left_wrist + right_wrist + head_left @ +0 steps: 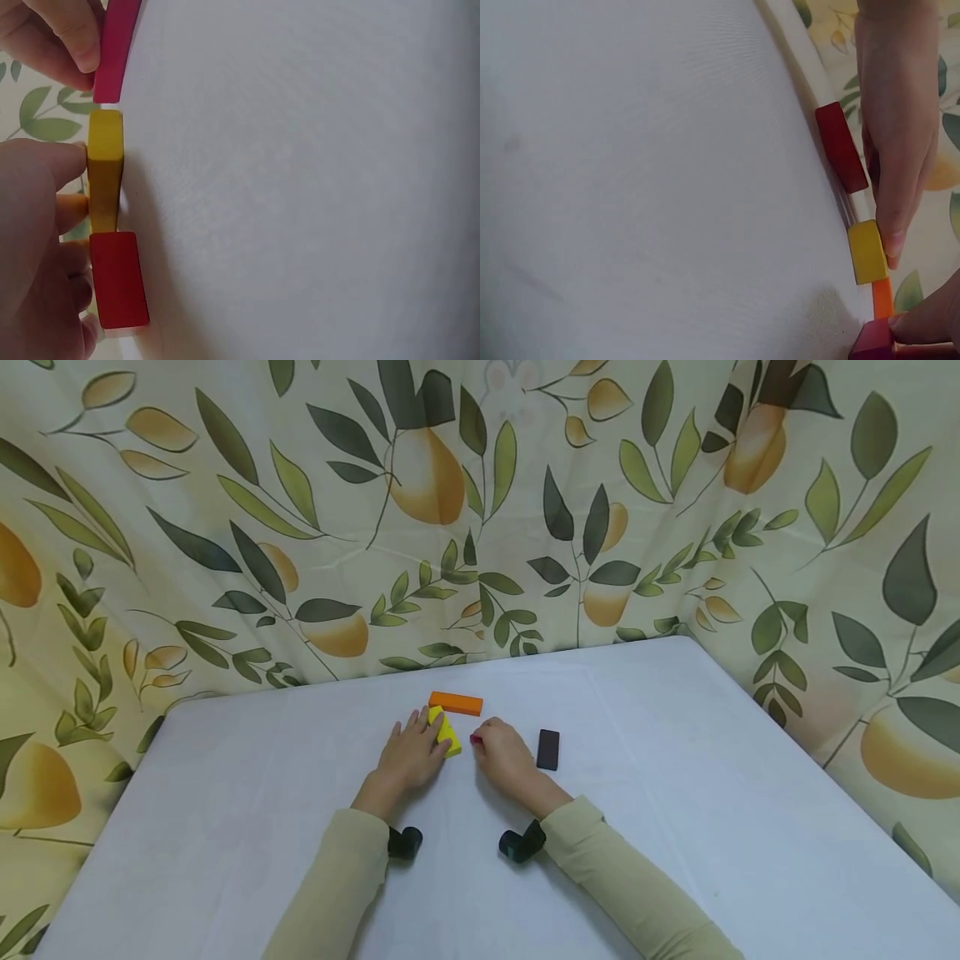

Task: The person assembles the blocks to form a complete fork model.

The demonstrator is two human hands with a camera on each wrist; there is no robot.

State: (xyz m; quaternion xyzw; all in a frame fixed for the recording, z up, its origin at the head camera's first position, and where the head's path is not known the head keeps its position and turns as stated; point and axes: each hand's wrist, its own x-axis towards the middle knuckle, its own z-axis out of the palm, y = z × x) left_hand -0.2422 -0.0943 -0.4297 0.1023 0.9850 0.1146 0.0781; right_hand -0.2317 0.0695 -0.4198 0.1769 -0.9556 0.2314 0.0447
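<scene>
A yellow block [448, 735] lies on the white table beside my left hand [411, 753], whose extended fingers and thumb touch its top and near side. Under that hand is a red block [120, 281], hidden in the head view. Just to the right, my right hand [504, 755] pinches a magenta block [476, 739] between thumb and fingers. Only its end shows from above; more of the magenta block [115, 60] appears in the left wrist view. An orange block [456, 703] lies behind the yellow one, its long side running left to right.
To the right of my right hand lies a dark brown block [548, 750]. The white tabletop [675, 752] extends around the blocks. A leaf-and-fruit patterned curtain [480, 568] hangs along the table's back and sides.
</scene>
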